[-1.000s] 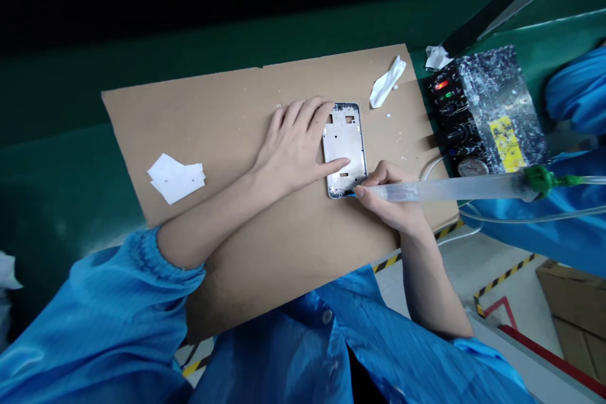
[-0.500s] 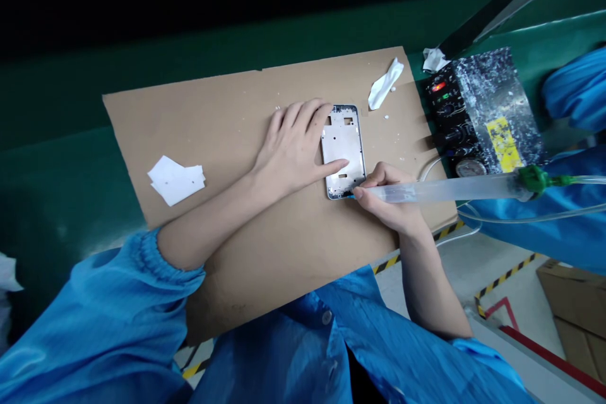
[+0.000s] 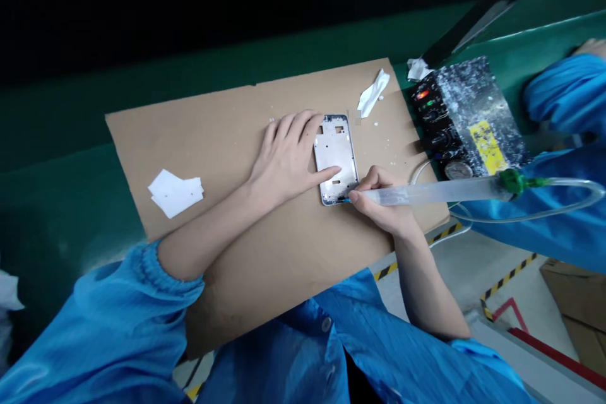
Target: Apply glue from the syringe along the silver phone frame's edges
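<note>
A silver phone frame (image 3: 337, 154) with small cut-outs and a dark rim lies flat on the cardboard sheet (image 3: 255, 252). My left hand (image 3: 284, 154) holds it down: the thumb stretches across its face and the fingertips bend at its upper left edge. In my right hand (image 3: 381, 202) is a long, translucent dispensing syringe (image 3: 440, 192), pinched close to its tip. Its blue needle meets the lower rim of the frame; whether it touches is too small to tell. A green cap (image 3: 512, 183) with a clear hose closes the syringe's far end.
A dispenser box (image 3: 473, 113) with lights, knobs and a gauge stands on the right. White paper pieces (image 3: 175, 192) lie left on the cardboard, a crumpled white strip (image 3: 374, 93) at upper right. Another person's blue sleeve (image 3: 563, 91) is at the far right.
The needle tip has moved leftward along the frame's lower edge with my right hand. My left hand keeps its hold. The whole view has shifted slightly.
</note>
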A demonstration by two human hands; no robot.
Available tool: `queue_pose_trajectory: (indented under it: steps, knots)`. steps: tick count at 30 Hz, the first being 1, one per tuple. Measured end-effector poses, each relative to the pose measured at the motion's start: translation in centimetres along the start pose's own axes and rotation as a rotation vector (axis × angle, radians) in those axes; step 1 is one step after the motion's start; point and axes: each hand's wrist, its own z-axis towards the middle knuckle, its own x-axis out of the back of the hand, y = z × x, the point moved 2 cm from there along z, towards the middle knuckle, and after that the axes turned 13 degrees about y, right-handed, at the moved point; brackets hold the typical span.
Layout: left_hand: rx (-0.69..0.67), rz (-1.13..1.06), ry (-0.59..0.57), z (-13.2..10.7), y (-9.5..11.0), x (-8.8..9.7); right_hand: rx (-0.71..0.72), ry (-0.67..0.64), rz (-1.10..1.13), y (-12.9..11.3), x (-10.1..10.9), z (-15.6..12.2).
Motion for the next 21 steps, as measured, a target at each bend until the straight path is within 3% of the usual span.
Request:
queue_pose_trajectory:
  steps: [6, 9, 14, 17, 21]
  knots:
    - [-0.013, 0.045, -0.006, 0.3, -1.2, 0.0, -0.119, 0.237, 0.220, 1.1, -1.1, 0.5]
    - [-0.024, 0.074, -0.028, 1.5, -3.1, 1.3, -0.182, 0.292, 0.261, 1.5, -1.8, 1.1]
    - [0.178, 0.185, 0.353, 3.9, -6.4, 6.5, -0.155, 0.326, 0.289, 1.3, -2.5, 1.9]
    - [0.198, 0.204, 0.367, 4.2, -6.4, 8.5, -0.150, 0.324, 0.305, 1.2, -2.8, 2.1]
    - [0.138, 0.278, 0.282, 3.9, -4.6, 9.4, -0.166, 0.291, 0.299, 1.4, -3.4, 2.3]
